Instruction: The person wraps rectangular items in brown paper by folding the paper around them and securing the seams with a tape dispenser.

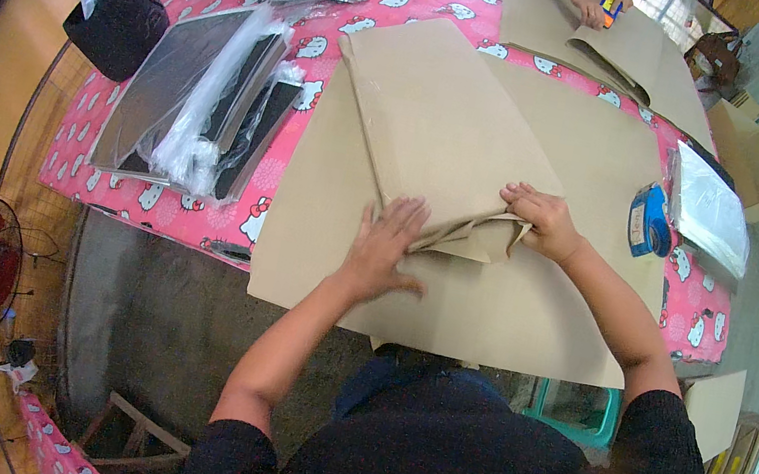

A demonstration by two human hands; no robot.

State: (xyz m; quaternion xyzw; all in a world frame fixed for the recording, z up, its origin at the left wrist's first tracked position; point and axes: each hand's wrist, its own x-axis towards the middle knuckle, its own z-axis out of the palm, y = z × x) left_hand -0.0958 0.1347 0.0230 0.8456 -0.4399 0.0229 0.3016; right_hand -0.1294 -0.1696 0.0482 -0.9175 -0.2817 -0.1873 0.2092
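Left hand (385, 243) lay flat, fingers spread, on the brown paper sheet (489, 307); right hand (545, 221) pinched the folded end flap of the paper-wrapped parcel (444, 132) at mid-worktop. Wrapping looked mostly done, that end untaped. Tape dispenser (649, 221) sat right; bagged flat items (211, 96) beyond left.

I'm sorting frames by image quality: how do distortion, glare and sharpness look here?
Head view: strong fisheye bending, the pink patterned tablecloth's edge curving, black vignette at the corners; glare on the clear plastic sleeves; both hands, left and right, and the folded brown kraft paper look sharp under even daylight.
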